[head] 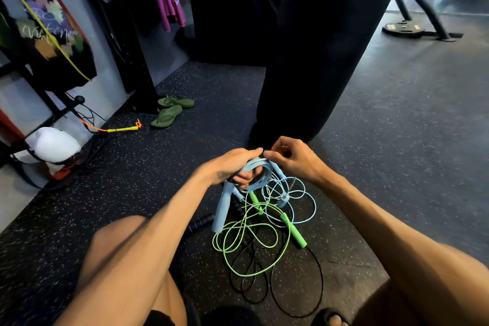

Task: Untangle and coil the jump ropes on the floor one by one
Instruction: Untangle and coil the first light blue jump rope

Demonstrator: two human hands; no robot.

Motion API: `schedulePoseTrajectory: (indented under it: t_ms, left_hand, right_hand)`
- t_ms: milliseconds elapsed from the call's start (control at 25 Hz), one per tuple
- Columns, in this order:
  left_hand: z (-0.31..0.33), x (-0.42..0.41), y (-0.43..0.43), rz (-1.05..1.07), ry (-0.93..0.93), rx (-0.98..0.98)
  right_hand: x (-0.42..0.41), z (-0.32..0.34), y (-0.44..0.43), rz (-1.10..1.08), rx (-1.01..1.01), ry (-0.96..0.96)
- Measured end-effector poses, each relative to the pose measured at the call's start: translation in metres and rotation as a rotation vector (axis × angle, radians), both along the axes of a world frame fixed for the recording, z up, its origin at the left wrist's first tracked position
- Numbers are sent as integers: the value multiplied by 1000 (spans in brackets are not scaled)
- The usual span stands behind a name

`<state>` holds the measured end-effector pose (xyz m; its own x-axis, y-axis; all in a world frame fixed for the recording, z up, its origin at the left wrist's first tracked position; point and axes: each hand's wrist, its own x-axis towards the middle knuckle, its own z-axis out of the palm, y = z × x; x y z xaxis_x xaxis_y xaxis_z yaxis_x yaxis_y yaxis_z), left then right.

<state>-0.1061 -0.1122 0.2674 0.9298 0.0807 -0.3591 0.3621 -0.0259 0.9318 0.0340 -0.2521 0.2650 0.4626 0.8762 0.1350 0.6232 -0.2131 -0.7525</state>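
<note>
Gym floor (pixel 383 140): left hand (pixel 232 167) clutches blue rope coil (pixel 260 173) so loops hold, right hand (pixel 293 159) pinches its cord alongside, likely feeding.

Speckled rubber floor (pixel 158 172); punching bag (pixel 317 47)

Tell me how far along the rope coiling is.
Done: no finished coil is in view. In hand: the left hand holds a part-wound blue rope while the right hand pinches its cord; several blue loops lie loose on the floor. Left: the green rope and black rope, tangled together and untouched.
</note>
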Motion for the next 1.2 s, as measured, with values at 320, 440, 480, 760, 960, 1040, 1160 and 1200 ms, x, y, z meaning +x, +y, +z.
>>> schedulePoseTrajectory:
  t_ms: [320,440,480,760,960,1040,1160,1200]
  left_hand:
    - [10,-1,14,201,-306,-481]
    - [11,1,19,381,-398,-634]
    - [12,2,20,453,-425,-677]
    - [7,8,24,791,-536,-470]
    - [3,11,17,812,-506,46]
    - [1,12,10,752,-477,172]
    - [-5,5,4,623,-424,416]
    - [-7,0,4,578,-405,486]
  right_hand:
    - [-3,-16,9,-35,-70,279]
    - [-16,-17,2,22,-204,374]
    - [-20,-18,0,52,-257,398]
    - [-28,-21,-3,237,-412,362]
    - [-33,-19,2,263,-309,263]
    - [-38,-15,2,306,-333,231]
    - [-47,-6,2,368,-314,67]
    - [-48,-2,3,371,-275,-23]
